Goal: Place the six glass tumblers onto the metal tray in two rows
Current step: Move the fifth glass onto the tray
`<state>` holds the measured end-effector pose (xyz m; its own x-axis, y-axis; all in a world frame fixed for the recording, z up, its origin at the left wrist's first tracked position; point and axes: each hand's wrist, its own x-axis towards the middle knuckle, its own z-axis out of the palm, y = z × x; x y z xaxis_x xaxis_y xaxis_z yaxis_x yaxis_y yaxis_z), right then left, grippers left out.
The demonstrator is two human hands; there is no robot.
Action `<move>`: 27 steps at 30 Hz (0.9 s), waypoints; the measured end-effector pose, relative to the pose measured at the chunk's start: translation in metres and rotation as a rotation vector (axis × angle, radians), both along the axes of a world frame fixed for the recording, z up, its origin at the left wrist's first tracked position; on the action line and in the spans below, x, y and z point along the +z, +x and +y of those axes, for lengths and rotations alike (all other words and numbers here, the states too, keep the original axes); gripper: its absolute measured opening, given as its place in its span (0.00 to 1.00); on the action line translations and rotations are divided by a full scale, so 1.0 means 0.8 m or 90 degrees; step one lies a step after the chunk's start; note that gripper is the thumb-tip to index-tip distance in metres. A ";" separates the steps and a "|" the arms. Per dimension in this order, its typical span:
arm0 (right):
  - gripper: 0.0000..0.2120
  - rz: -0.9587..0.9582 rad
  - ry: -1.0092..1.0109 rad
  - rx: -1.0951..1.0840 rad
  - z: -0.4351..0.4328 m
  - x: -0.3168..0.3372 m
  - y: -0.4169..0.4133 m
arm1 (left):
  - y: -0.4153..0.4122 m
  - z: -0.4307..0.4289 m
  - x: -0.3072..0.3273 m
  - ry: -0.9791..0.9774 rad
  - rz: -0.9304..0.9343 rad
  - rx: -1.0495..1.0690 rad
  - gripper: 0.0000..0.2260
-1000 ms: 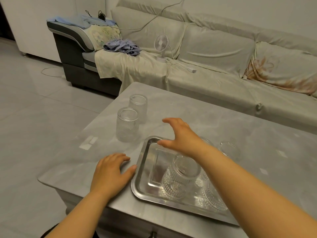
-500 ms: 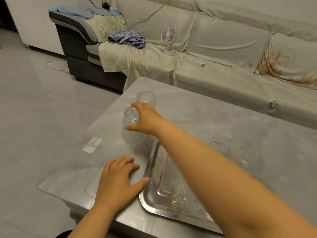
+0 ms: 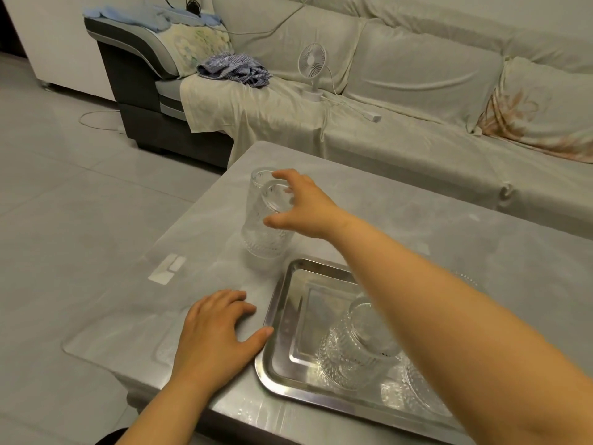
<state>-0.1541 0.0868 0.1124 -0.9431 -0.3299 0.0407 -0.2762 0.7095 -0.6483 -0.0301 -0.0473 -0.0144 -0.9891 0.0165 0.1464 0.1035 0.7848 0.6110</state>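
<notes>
Grey worktop (image 3: 401, 213): right hand (image 3: 301, 203) grasps one tumbler (image 3: 266, 220) left of tray (image 3: 282, 319); left hand (image 3: 215, 335) flat, released, at tray's left rim.

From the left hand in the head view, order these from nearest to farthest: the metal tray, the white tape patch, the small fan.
1. Metal tray, touching the left hand's thumb, to its right.
2. White tape patch, on the table beyond the hand.
3. Small fan, far off on the sofa.

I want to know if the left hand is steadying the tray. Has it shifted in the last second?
No. The left hand stays flat on the grey table, thumb at the rectangular metal tray's left rim as before.
</notes>
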 end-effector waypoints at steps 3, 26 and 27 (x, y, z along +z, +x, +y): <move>0.34 0.013 0.038 0.005 0.030 0.015 0.016 | 0.001 0.001 0.002 -0.001 -0.006 -0.002 0.20; 0.36 -0.070 0.238 0.067 0.075 -0.015 0.070 | 0.003 0.002 0.011 -0.025 -0.036 -0.008 0.23; 0.36 -0.076 0.238 0.069 0.076 -0.015 0.070 | 0.003 0.002 0.011 -0.022 -0.039 -0.010 0.22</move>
<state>-0.0982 0.1472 0.1007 -0.8930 -0.3990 -0.2083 -0.3007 0.8732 -0.3836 -0.0273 -0.0457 -0.0058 -0.9957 0.0362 0.0848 0.0794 0.8045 0.5886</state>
